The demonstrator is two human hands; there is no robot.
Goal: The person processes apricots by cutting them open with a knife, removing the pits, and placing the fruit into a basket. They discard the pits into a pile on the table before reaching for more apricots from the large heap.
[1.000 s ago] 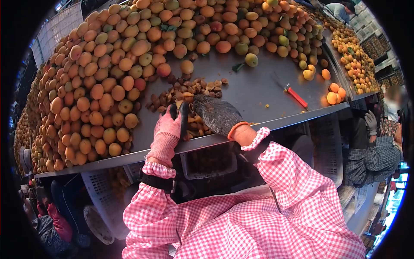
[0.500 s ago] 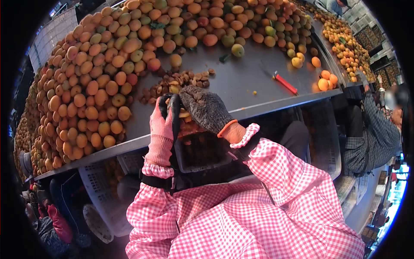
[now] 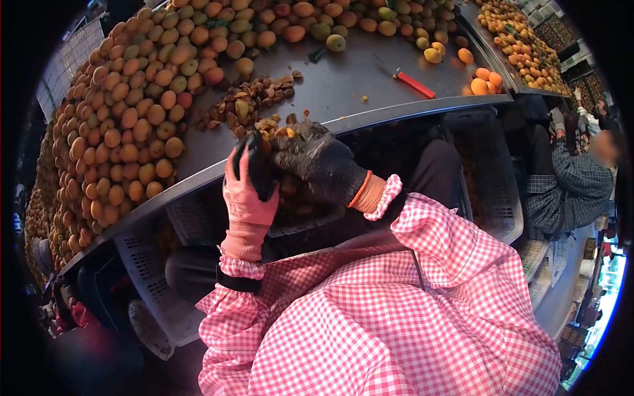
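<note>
- Left hand (image 3: 251,188) curls beside the cupped right hand (image 3: 320,162) at the table's (image 3: 353,76) near edge; I cannot tell whether either grips anything.
- Fruit pieces (image 3: 254,96) lie just to their far side.
- Seemingly gathering pieces; next move calls for close palms.

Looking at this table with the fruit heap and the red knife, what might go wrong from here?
Brown pieces: the left hand and right hand work at the table's edge, so some pieces might spill over it.

Knife: it lies loose on the table, so a hand reaching across might get nicked.

Fruit heap: it is piled high, so loose fruit could roll down into the pieces.
</note>
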